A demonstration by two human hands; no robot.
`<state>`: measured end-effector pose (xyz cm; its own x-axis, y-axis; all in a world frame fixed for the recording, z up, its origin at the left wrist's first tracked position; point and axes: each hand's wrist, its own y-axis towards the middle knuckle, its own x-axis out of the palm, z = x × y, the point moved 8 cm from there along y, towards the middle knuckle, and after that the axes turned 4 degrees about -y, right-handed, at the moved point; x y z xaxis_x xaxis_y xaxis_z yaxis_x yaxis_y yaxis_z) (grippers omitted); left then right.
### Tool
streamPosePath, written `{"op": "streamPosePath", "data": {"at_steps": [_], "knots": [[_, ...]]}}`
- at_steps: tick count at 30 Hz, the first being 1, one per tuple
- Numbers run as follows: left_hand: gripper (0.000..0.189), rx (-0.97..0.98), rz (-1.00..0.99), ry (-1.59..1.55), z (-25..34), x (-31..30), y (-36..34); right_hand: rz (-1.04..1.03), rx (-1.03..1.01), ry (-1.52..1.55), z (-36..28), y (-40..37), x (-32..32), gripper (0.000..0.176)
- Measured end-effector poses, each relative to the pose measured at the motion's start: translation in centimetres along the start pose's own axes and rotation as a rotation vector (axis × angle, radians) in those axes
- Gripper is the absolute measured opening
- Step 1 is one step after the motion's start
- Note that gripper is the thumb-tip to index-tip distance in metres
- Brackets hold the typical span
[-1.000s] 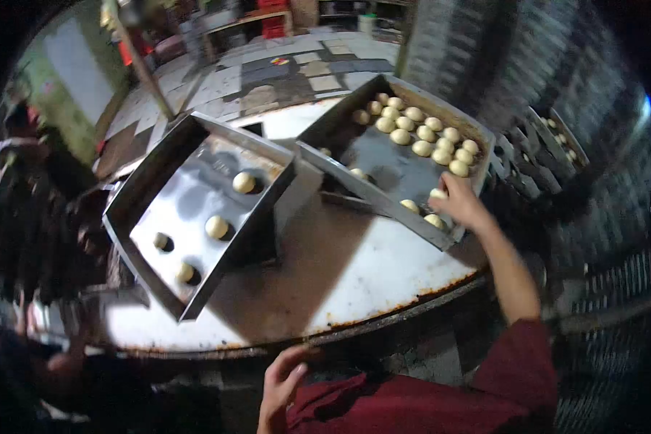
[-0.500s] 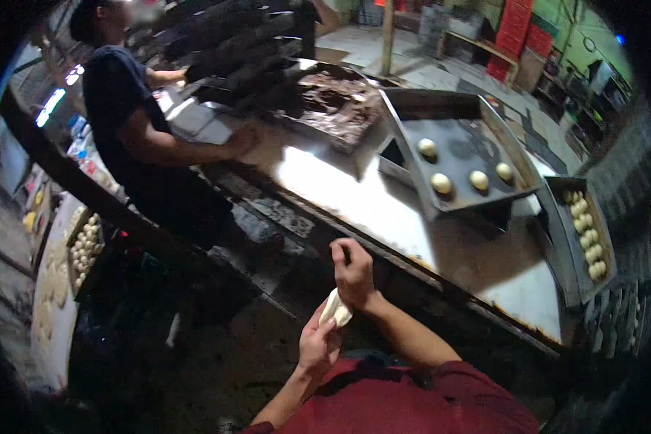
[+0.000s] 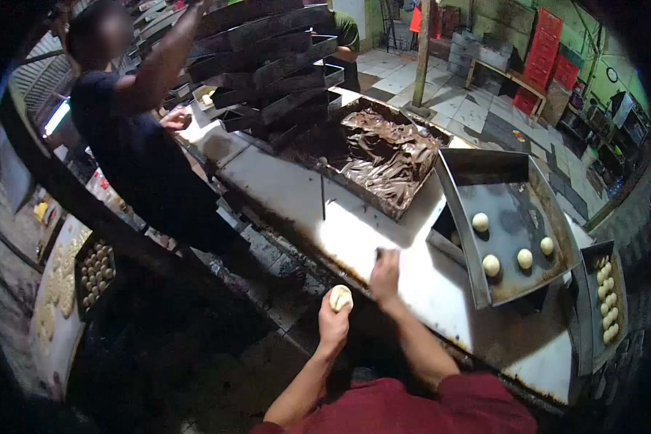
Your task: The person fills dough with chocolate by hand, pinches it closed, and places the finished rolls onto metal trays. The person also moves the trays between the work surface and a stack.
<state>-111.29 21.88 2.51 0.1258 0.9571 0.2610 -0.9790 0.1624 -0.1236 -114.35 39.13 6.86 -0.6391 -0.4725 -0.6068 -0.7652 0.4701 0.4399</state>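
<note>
A pale piece of dough (image 3: 341, 297) sits in my left hand (image 3: 333, 327), whose fingers are wrapped round it from below. Its top side faces up and shows a fold. To the right, my right hand (image 3: 385, 276) is closed above the table's near edge, apart from the dough. Something small and dark shows at its fingertips, too blurred to name. Beyond it lies a large tray of glossy brown filling (image 3: 394, 155). On the right, a metal tray (image 3: 510, 217) carries several round dough balls (image 3: 524, 258).
A narrower tray (image 3: 589, 318) of dough balls stands at far right. Stacked dark trays (image 3: 260, 79) rise at the back beside a co-worker (image 3: 134, 145) with one arm raised. At left, a board (image 3: 47, 340) holds flat dough pieces beside a box of balls (image 3: 96, 275).
My right hand has moved away from the dough, forward and right over the table edge. My left hand still holds the dough. The co-worker has raised an arm, and the view has shifted.
</note>
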Motion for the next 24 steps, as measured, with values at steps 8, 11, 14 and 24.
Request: {"op": "streamPosePath", "data": {"at_steps": [8, 11, 14, 24], "knots": [[0.064, -0.401, -0.52, -0.471, 4.9, 9.9, 2.0, -0.204, -0.116, -0.204, -1.2, 17.4, 2.2, 0.017], [0.061, -0.514, -0.524, -0.558, 6.9, 9.2, 4.7, -0.13, 0.005, -0.663, 4.7, 26.1, 6.2, 0.018], [0.046, -0.475, -0.288, -0.756, 9.3, 6.6, 8.4, -0.176, 0.052, -0.888, 8.2, 29.7, 7.8, 0.015], [0.035, -0.582, -0.172, -0.967, 7.1, 7.5, 22.2, -0.289, -0.09, -0.216, -2.7, 21.2, 1.2, 0.019]]}}
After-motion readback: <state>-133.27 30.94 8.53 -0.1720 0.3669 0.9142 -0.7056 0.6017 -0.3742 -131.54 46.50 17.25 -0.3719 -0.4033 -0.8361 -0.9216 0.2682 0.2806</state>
